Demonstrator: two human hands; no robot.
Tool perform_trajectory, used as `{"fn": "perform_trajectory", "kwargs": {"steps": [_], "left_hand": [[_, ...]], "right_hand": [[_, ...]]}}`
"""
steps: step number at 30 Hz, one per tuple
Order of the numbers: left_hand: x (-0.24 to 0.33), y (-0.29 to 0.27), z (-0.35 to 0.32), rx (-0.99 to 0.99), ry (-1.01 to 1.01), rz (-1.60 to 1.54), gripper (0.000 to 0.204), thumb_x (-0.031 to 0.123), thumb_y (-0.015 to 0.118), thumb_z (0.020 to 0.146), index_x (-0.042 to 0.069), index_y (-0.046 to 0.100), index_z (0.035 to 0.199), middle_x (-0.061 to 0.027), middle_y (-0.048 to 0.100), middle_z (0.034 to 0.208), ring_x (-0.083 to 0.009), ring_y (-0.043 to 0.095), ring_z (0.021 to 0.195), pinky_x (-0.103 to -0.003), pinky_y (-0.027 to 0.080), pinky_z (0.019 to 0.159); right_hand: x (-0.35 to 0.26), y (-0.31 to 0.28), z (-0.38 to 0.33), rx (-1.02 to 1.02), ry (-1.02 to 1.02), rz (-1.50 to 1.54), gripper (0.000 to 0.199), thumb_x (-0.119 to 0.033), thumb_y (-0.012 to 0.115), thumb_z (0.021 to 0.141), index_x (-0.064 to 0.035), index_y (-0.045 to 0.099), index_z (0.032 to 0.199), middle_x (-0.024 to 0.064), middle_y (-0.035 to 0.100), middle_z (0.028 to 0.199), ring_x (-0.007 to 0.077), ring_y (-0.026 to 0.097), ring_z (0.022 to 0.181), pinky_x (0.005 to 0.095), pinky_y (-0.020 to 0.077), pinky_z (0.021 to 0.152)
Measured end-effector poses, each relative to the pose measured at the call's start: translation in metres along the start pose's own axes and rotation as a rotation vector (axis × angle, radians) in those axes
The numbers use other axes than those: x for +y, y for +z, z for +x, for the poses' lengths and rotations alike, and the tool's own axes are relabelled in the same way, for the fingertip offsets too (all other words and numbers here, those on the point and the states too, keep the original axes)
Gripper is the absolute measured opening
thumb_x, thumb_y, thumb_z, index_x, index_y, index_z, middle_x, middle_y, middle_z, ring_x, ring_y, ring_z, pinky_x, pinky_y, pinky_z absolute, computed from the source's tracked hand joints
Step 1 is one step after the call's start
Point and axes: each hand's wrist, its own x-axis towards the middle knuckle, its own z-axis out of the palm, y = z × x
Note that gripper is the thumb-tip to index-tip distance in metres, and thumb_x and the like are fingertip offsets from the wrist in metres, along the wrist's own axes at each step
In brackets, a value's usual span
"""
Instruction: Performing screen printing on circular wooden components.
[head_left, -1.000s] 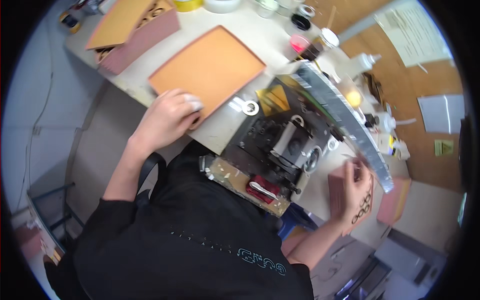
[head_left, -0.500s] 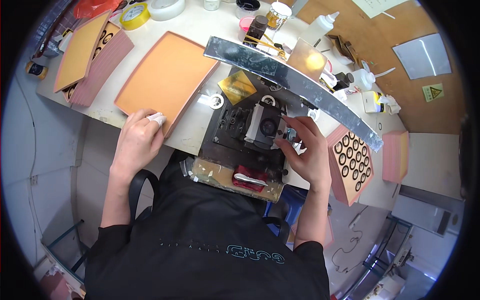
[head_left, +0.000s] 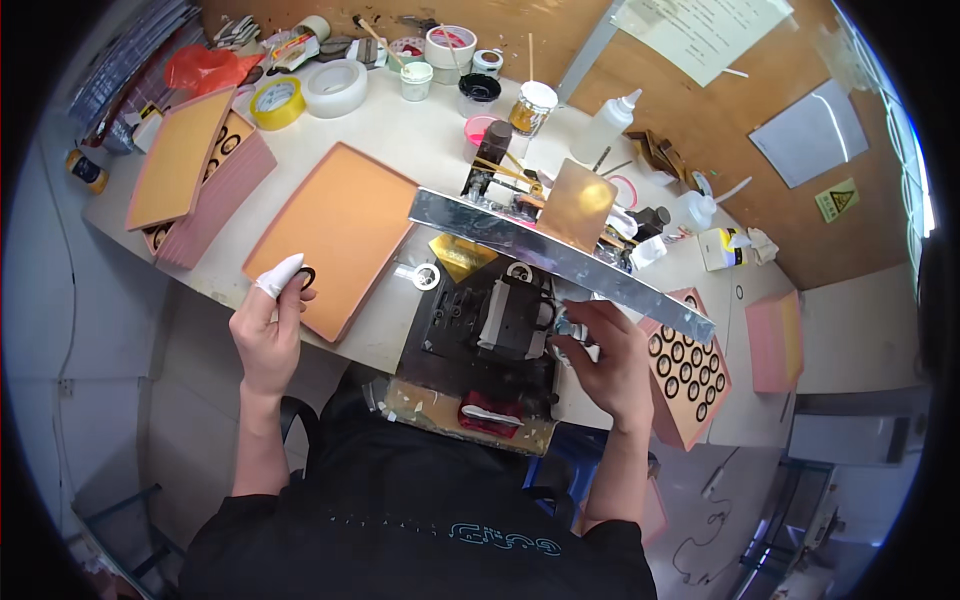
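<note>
My left hand [head_left: 268,335], a white cover on one finger, pinches a small black ring [head_left: 308,278] above the near left edge of a shallow orange tray [head_left: 335,225]. My right hand [head_left: 608,365] is at the right side of a black fixture block [head_left: 515,320] with a white strip along its left side. Between its curved thumb and forefinger appears another black ring [head_left: 545,315], seemingly gripped by the edge; the contact is hard to make out. The block sits on a dark machine bed [head_left: 440,345] in front of me.
A long metal bar [head_left: 560,262] crosses above the machine bed. Stacked pink trays holding black rings [head_left: 690,375] stand on the right. Another tray stack [head_left: 225,200] is at the left. Tape rolls [head_left: 278,103], pots and squeeze bottles [head_left: 605,128] line the back.
The view has tilted up, showing more of the table's back. My left hand has turned upward, bringing a black ring into sight. The ring at the fixture has shifted rightward with my right fingers.
</note>
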Motion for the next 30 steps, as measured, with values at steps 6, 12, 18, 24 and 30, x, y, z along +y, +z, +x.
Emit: {"fn": "perform_trajectory", "kwargs": {"steps": [6,12,18,24,30], "left_hand": [[-0.02,-0.012,0.001,0.017,0.035,0.072,0.03,0.0,0.061,0.105,-0.001,0.069,0.134,-0.0092,0.076,0.111,-0.0133,0.07,0.085,-0.025,0.057,0.079],[-0.029,0.019,0.009,-0.073,-0.052,-0.121,0.032,0.005,0.059,0.109,0.0,0.066,0.14,-0.0091,0.077,0.111,-0.0123,0.069,0.085,-0.024,0.056,0.079],[-0.014,0.052,0.003,-0.191,-0.065,-0.212,0.031,0.006,0.059,0.109,-0.001,0.065,0.139,-0.0106,0.077,0.113,-0.0133,0.071,0.092,-0.025,0.058,0.083],[0.018,0.118,0.006,-0.287,0.374,-0.052,0.03,-0.003,0.069,0.096,0.001,0.069,0.126,-0.0119,0.079,0.109,-0.0232,0.076,0.09,-0.033,0.058,0.082],[0.048,0.165,0.0,-0.482,0.586,-0.1,0.025,0.003,0.074,0.088,0.007,0.073,0.113,-0.0075,0.072,0.125,-0.0301,0.067,0.12,-0.041,0.053,0.099]], "right_hand": [[0.027,-0.061,-0.079,0.467,0.454,-0.068,0.032,-0.001,0.079,0.084,0.0027,0.076,0.116,0.0049,0.071,0.097,0.012,0.057,0.072,0.0243,0.0441,0.062],[0.082,-0.088,-0.176,0.657,0.753,-0.251,0.029,-0.007,0.079,0.085,0.0043,0.075,0.111,0.0047,0.067,0.087,0.0135,0.056,0.066,0.0271,0.0473,0.063],[0.087,-0.084,-0.191,0.645,0.794,-0.228,0.03,-0.006,0.079,0.085,0.0052,0.076,0.112,0.0038,0.068,0.088,0.0125,0.054,0.067,0.0253,0.0468,0.064],[0.096,-0.083,-0.21,0.633,0.641,-0.447,0.037,-0.014,0.081,0.087,0.0018,0.074,0.12,0.007,0.07,0.093,0.0193,0.057,0.069,0.0305,0.0496,0.065],[0.035,-0.003,-0.137,0.619,0.585,-0.138,0.035,-0.007,0.083,0.088,-0.0018,0.076,0.121,-0.0013,0.061,0.076,0.0093,0.049,0.063,0.0212,0.0427,0.058]]}}
